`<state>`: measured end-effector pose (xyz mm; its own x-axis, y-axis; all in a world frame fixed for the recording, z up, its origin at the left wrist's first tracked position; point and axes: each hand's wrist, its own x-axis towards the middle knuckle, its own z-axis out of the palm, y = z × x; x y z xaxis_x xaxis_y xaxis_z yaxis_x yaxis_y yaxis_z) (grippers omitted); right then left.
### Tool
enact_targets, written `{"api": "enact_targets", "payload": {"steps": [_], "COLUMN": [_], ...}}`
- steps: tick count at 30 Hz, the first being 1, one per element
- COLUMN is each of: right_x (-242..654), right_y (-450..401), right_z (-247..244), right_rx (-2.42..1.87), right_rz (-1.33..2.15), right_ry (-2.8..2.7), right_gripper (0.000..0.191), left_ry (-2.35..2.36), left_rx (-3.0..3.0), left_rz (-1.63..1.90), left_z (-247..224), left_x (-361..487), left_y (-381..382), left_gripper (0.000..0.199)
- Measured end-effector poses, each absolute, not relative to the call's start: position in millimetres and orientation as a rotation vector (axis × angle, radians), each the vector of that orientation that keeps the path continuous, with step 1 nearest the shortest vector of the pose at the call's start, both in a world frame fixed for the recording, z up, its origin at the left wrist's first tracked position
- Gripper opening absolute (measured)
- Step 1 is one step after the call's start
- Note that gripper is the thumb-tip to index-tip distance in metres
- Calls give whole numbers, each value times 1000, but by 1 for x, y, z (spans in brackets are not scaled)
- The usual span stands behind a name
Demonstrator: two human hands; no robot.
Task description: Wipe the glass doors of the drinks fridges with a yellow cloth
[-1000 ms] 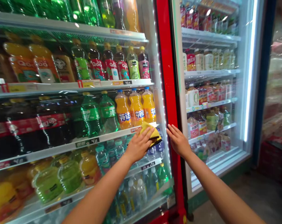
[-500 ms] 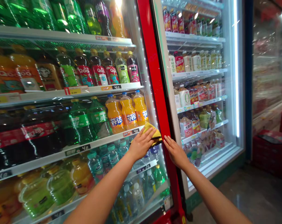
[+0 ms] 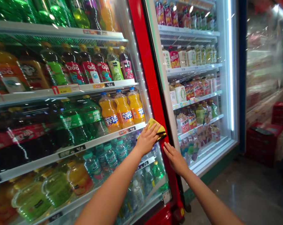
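My left hand [image 3: 149, 139] lies over a folded yellow cloth [image 3: 157, 125] with a dark edge, pressing it against the glass door and the door's red frame [image 3: 153, 81]. The fingers are laid over the cloth, and part of it is hidden beneath them. To the right, my right hand [image 3: 175, 159] rests its fingertips on the red frame, fingers stretched out and holding nothing. Behind the glass, close to the cloth, stand orange soda bottles [image 3: 137, 106] on a white shelf. Small bottles with teal caps [image 3: 111, 157] are on the shelf below.
A second lit drinks cooler [image 3: 197, 70] with several stocked shelves stands just right of the red frame. Red boxes [image 3: 260, 142] sit on the grey floor [image 3: 225, 190] farther right. Green bottles [image 3: 72, 117] and cola bottles fill the left shelves.
My left hand and the cloth have slid right, from the glass onto the red frame. My right hand stays at the frame. The view has shifted slightly.
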<state>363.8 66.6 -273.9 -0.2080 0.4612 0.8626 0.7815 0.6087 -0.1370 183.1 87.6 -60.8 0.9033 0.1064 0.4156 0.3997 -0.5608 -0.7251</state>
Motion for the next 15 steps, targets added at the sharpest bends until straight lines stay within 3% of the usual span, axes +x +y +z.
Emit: {"api": "enact_targets", "payload": {"steps": [10, 15], "right_x": [371, 363], "right_y": [50, 48], "right_z": [-303, -282], "right_rx": [-1141, -1098], "right_rz": [-316, -359], "right_ry": [-1949, -1896], "right_gripper": [100, 103], "left_ry": [-425, -401], "left_rx": [-2207, -2221], "left_rz": [-414, -392], "left_z": [-126, -107], "left_x": [134, 99], "left_y": [56, 44], "left_gripper": [19, 22]}}
